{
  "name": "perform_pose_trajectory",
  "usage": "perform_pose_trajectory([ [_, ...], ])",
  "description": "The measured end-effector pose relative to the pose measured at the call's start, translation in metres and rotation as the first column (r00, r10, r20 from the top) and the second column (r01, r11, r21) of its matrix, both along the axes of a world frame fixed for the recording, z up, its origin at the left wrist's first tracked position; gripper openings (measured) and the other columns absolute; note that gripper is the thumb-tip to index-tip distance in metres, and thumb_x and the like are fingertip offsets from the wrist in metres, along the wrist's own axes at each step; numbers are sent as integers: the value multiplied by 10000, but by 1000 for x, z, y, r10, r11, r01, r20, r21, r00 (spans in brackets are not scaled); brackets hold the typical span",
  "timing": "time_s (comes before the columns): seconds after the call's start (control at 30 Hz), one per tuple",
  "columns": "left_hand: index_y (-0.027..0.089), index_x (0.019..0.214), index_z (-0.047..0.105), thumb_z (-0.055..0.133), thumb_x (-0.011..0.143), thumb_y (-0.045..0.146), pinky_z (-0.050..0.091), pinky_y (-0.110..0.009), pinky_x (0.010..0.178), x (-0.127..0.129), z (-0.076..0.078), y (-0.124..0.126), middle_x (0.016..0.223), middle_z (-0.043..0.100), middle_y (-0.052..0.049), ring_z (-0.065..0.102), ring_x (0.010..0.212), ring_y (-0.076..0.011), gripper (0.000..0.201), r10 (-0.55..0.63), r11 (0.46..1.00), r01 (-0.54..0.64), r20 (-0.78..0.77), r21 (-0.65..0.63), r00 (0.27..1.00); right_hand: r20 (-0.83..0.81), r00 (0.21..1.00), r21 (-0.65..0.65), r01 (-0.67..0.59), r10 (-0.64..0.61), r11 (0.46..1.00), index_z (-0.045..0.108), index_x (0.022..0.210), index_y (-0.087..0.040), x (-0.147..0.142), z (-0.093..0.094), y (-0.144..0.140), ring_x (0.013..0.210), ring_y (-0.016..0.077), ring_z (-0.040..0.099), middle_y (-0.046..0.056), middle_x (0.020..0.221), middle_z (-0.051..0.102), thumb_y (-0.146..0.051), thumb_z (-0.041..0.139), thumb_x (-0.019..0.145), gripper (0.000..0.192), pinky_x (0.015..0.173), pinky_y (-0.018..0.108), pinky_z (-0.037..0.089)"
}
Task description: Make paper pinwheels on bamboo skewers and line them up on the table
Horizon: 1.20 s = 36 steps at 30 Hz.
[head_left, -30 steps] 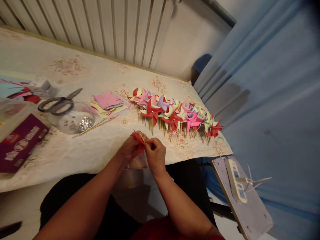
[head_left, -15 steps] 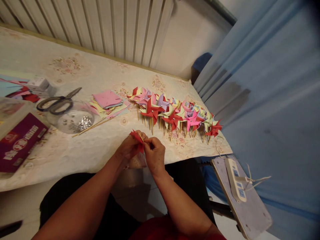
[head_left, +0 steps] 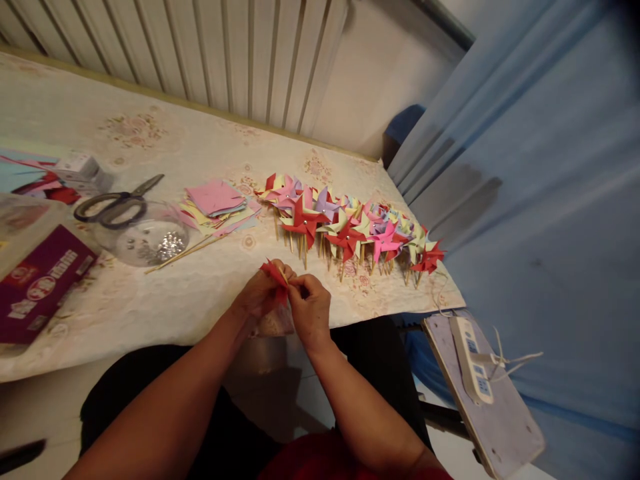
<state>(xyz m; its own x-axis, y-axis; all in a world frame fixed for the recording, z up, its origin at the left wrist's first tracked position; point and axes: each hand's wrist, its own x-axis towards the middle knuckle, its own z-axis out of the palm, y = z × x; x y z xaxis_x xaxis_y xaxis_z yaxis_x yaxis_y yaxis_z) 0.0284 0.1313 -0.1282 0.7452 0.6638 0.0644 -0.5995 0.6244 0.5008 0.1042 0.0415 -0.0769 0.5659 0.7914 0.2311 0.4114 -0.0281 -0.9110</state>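
1. Left hand (head_left: 256,293): at the near desk edge, fingers closed on a red pinwheel (head_left: 275,275), gripping it from the left.
2. Right hand (head_left: 309,308): just right of the left hand and touching it; fingers pinched shut at the pinwheel's right side, on the paper or a thin stick there, which one cannot be told.
3. Red pinwheel: folded red paper, held between both hands just above the desk's near edge, in front of the pinwheel row.
4. Pinwheel row (head_left: 350,230): finished pinwheels in red, pink, purple and yellow on wooden sticks, lying overlapped in a line toward the desk's right corner.
5. Paper stack (head_left: 216,200): loose coloured squares, pink on top, left of the row.
6. Sticks (head_left: 183,253): a few thin wooden ones, lying near the paper stack.
7. Bowl (head_left: 145,241): clear, with small silvery bits inside, beside the sticks.
8. Scissors (head_left: 117,203): dark handles, resting on the bowl's far rim.
9. Red box (head_left: 37,283): printed carton at the desk's left end.
10. Desk (head_left: 165,303): covered by a pale floral cloth.
11. Power strip (head_left: 471,360): white, on a grey board right of the desk, lower down.
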Motion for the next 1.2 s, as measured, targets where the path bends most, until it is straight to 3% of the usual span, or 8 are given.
perform_pose_trajectory([
  [0.53, 166, 664, 556, 811, 704, 153, 448, -216, 604, -3, 3, 1, 657, 529, 34, 519, 613, -90, 258, -5, 999, 6, -9, 32, 1000, -124, 992, -37, -13, 8, 999, 636, 685, -221, -1, 2, 1, 608, 133, 481, -38, 636, 552, -262, 621, 746, 75, 599, 259, 393],
  [0.83, 141, 767, 629, 831, 673, 232, 478, -243, 651, -7, -6, 9, 717, 642, -7, 605, 644, -121, 240, -11, 998, 23, -184, 66, 983, -311, 950, -77, -65, 37, 995, 613, 676, -201, 8, -8, 6, 555, 116, 459, -58, 575, 536, -327, 668, 695, 139, 549, 235, 374],
  [1.2, 127, 798, 703, 790, 630, 206, 473, -267, 726, -9, 10, 21, 768, 731, -28, 620, 679, -131, 205, 312, 950, -307, -283, 63, 907, -217, 970, -168, -145, 107, 975, 682, 758, -184, 25, -37, 10, 573, 136, 507, -29, 630, 607, -303, 611, 697, 151, 590, 257, 414],
])
